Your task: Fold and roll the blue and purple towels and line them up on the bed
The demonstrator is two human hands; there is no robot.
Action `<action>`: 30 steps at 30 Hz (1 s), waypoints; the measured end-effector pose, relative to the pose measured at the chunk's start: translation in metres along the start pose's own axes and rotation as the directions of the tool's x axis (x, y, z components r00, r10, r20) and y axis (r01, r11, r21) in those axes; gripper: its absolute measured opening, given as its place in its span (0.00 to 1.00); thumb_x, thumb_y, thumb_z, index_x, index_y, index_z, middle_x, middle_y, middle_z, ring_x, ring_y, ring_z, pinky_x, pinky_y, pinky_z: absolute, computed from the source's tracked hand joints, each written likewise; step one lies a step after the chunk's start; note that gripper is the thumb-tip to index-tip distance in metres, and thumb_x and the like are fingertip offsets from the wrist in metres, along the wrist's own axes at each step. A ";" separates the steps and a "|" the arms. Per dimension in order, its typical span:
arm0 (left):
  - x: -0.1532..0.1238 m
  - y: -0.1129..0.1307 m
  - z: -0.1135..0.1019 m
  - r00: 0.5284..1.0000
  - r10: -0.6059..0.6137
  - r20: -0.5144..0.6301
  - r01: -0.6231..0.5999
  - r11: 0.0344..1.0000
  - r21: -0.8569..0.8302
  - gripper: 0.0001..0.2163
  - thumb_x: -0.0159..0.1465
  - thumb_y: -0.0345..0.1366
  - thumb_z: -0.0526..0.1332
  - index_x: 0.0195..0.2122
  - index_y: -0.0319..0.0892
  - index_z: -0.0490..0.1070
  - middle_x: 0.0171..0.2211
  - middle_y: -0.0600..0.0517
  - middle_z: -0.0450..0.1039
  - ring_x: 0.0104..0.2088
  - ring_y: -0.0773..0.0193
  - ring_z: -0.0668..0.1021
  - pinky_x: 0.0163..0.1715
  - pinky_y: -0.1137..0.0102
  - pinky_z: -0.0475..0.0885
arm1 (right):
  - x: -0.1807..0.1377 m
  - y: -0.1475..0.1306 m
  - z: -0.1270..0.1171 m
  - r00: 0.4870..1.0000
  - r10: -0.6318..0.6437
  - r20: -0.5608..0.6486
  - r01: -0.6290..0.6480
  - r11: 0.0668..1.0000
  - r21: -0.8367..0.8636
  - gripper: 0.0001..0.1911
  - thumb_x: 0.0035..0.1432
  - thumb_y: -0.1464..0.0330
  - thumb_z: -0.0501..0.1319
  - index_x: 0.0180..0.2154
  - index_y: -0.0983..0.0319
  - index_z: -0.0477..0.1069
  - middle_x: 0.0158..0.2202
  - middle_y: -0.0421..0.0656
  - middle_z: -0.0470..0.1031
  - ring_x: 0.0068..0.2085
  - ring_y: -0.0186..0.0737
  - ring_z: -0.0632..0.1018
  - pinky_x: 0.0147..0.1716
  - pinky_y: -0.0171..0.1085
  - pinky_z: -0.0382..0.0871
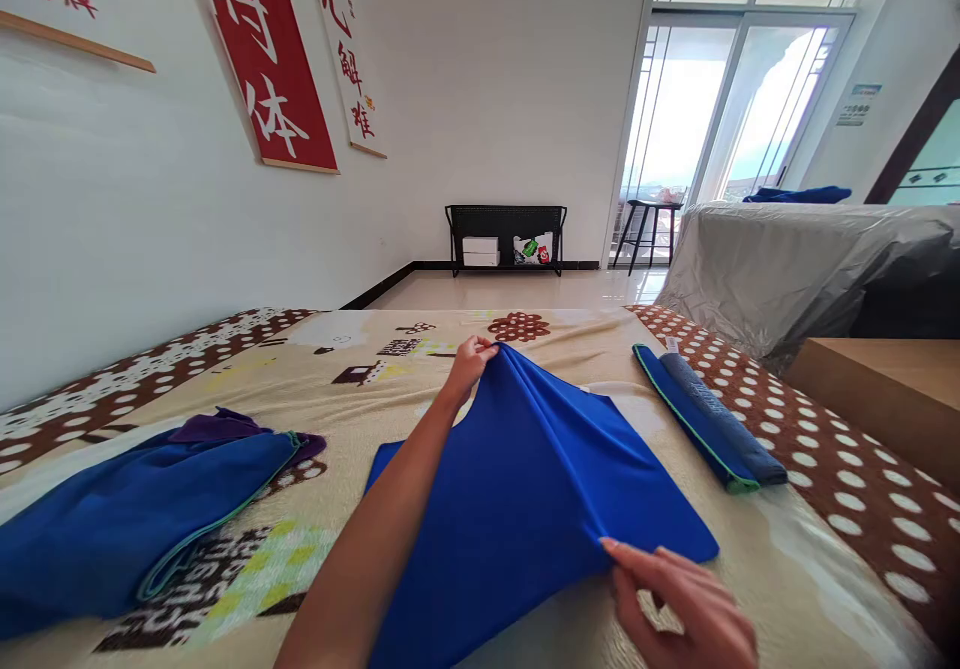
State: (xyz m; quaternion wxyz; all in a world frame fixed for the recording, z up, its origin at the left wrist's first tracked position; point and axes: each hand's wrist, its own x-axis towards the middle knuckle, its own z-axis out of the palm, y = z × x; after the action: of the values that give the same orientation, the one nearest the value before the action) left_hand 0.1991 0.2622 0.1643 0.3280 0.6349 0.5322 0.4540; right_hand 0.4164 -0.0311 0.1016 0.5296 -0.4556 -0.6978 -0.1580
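A bright blue cloth (517, 479) is spread over the patterned blanket, its middle pulled up into a taut ridge. My left hand (471, 364) pinches its far edge between thumb and fingertips. Nearer to me, my right hand (679, 594) pinches the near edge of the same cloth. The cloth's right corner lies flat just beyond the right hand. My left forearm covers part of the cloth's left side.
At left lies a heap of blue cloth (135, 509) with green edging and a purple piece (217, 426). Rolled or folded towels (709, 419) lie at right. The blanket (360, 334) has a brown dotted border. A cardboard box (877, 379) stands beside it.
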 end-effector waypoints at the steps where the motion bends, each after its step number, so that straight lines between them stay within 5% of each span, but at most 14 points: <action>1: 0.000 0.013 -0.014 1.000 0.012 -0.029 -0.015 0.997 -0.079 0.17 0.68 0.43 0.61 0.54 0.40 0.68 0.51 0.46 0.72 0.46 0.58 0.77 0.45 0.57 0.76 | 0.020 0.010 -0.016 0.997 0.079 -0.004 -0.079 0.997 -0.016 0.13 0.59 0.68 0.62 0.44 0.46 0.78 0.28 0.33 0.80 0.23 0.35 0.79 0.32 0.37 0.79; 4: -0.009 0.053 -0.059 0.994 0.055 -0.090 -0.079 0.953 -0.292 0.14 0.66 0.42 0.62 0.47 0.39 0.71 0.43 0.49 0.73 0.39 0.63 0.77 0.39 0.63 0.75 | 0.082 0.042 -0.049 0.934 0.342 -0.098 -0.346 0.938 -0.021 0.10 0.59 0.58 0.63 0.43 0.47 0.79 0.27 0.36 0.80 0.22 0.38 0.79 0.25 0.39 0.78; 6: -0.021 0.079 -0.087 0.989 0.092 -0.112 -0.130 0.906 -0.403 0.11 0.60 0.40 0.67 0.40 0.40 0.71 0.35 0.53 0.72 0.32 0.67 0.75 0.34 0.69 0.72 | 0.122 0.061 -0.055 0.870 0.471 -0.146 -0.451 0.880 0.151 0.12 0.57 0.58 0.65 0.43 0.53 0.79 0.29 0.40 0.81 0.27 0.40 0.81 0.27 0.39 0.78; 10: -0.047 0.120 -0.126 0.977 0.152 -0.149 -0.208 0.832 -0.514 0.14 0.50 0.36 0.72 0.33 0.40 0.70 0.30 0.56 0.69 0.29 0.71 0.72 0.33 0.72 0.66 | 0.189 0.084 -0.051 0.839 0.543 -0.039 -0.412 0.679 0.608 0.11 0.52 0.66 0.69 0.39 0.62 0.79 0.31 0.44 0.81 0.31 0.37 0.81 0.36 0.41 0.78; 14: -0.065 0.143 -0.145 0.960 0.183 -0.214 -0.269 0.819 -0.507 0.12 0.50 0.33 0.72 0.33 0.39 0.71 0.30 0.55 0.68 0.29 0.71 0.70 0.32 0.72 0.63 | 0.227 0.090 -0.046 0.857 0.508 0.089 -0.369 0.484 0.793 0.10 0.57 0.69 0.62 0.37 0.69 0.77 0.34 0.50 0.80 0.35 0.37 0.81 0.41 0.42 0.76; 18: -0.075 0.150 -0.153 0.941 0.201 -0.271 -0.310 0.833 -0.459 0.09 0.53 0.30 0.71 0.34 0.39 0.73 0.31 0.55 0.69 0.29 0.72 0.68 0.31 0.72 0.60 | 0.239 0.097 -0.038 0.857 0.506 0.097 -0.383 0.501 0.776 0.15 0.62 0.67 0.60 0.42 0.75 0.74 0.43 0.59 0.79 0.39 0.36 0.81 0.46 0.43 0.73; 22: -0.072 0.142 -0.154 0.942 0.176 -0.286 -0.290 0.855 -0.430 0.11 0.51 0.33 0.72 0.34 0.39 0.74 0.32 0.54 0.71 0.34 0.70 0.70 0.36 0.72 0.61 | 0.243 0.112 -0.019 0.849 0.502 0.162 -0.425 0.469 0.774 0.15 0.58 0.66 0.65 0.43 0.71 0.75 0.44 0.55 0.79 0.42 0.36 0.81 0.46 0.40 0.74; 30: -0.006 0.102 -0.140 0.945 0.059 -0.322 -0.190 0.900 -0.393 0.20 0.39 0.39 0.76 0.30 0.38 0.73 0.29 0.51 0.74 0.32 0.64 0.73 0.39 0.67 0.66 | 0.263 0.138 0.046 0.773 0.541 0.332 -0.543 0.291 0.788 0.07 0.52 0.68 0.65 0.33 0.65 0.78 0.32 0.47 0.81 0.33 0.37 0.82 0.38 0.36 0.78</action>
State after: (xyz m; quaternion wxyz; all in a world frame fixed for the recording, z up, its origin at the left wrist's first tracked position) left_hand 0.1079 0.2248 0.3065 0.3411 0.5056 0.4241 0.6695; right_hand 0.4931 0.1984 0.2800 0.7018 -0.3414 -0.4850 0.3945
